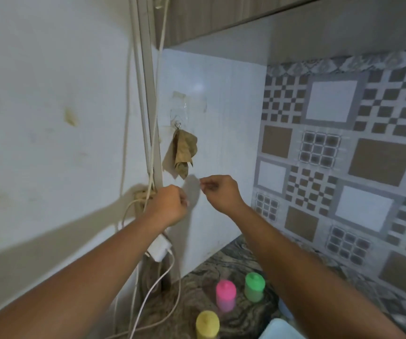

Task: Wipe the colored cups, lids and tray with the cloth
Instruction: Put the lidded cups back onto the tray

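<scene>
Charger (pixel 159 250), one, white, hangs at seven o'clock. Left hand (pixel 170 204), grip clenched on nothing visible, and right hand (pixel 219 189), fingertips pinched empty, hover under one brown cloth (pixel 183 152) hooked at their twelve, likely to unhook it. Three lidded cups stand on the counter (pixel 233 263) at six: yellow cup (pixel 207 324), pink cup (pixel 226 296), green cup (pixel 254 286), beside one pale-blue tray (pixel 277 330).

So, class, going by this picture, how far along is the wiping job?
Done: nothing provably; no wiped surface can be told. In hand: the cloth hangs on its wall hook, with the left hand and right hand curled just below it, gripping nothing visible, so it is probably about to be fetched. Left: the yellow cup, pink cup and green cup, each lidded, and the pale blue tray.
</scene>
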The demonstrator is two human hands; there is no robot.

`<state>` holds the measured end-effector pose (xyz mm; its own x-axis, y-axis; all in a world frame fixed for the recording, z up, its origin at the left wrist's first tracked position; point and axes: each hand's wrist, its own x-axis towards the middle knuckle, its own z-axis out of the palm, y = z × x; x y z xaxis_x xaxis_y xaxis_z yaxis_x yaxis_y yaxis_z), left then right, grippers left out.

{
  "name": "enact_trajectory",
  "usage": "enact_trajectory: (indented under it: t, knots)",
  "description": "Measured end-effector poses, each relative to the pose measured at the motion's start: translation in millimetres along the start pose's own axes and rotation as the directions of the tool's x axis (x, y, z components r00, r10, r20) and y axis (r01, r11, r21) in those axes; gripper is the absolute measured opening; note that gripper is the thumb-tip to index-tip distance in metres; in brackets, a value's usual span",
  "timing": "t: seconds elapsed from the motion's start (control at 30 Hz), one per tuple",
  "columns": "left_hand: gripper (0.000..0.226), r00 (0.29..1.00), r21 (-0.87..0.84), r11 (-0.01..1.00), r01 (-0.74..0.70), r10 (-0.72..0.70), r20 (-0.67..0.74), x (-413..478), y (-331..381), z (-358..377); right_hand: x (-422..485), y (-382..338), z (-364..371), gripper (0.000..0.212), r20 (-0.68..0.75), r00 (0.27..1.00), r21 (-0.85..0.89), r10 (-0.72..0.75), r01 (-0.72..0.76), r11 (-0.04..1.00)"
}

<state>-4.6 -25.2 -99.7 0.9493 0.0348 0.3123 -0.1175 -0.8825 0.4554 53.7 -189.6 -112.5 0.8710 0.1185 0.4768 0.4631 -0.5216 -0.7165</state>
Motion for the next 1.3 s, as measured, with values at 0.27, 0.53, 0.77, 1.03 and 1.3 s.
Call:
enact_trajectory:
  t: [0.27, 0.53, 0.77, 1.03, 1.3]
  knots:
    - [0.029, 0.985, -0.085, 0.996, 0.029, -0.014, 0.172, -32, 11, 46, -46, 29, -1, 0.02, 0.038, 0.994, -0.042, 0.102, -0.101, 0.994]
    - [0.045, 0.878, -0.03, 0.994, 0.103, -0.077, 0.473, -99, 5, 129, -120, 107, 17, 0.04, 0.206, 0.927, -0.229, 0.315, -0.267, 0.936]
    - [0.09, 0.786, 0.163, 0.985, 0.049, -0.139, 0.603, -149, -25, 188, -179, 155, 44, 0.072, 0.327, 0.837, -0.452, 0.439, -0.269, 0.851]
    - [0.079, 0.844, 0.114, 0.986, 0.124, -0.165, 0.51, -176, -48, 239, -206, 187, 74, 0.054, 0.332, 0.819, -0.43, 0.468, -0.31, 0.848]
    - [0.072, 0.892, -0.011, 0.991, 0.133, -0.115, 0.437, -181, -65, 253, -213, 196, 79, 0.047, 0.202, 0.865, -0.283, 0.46, -0.398, 0.873]
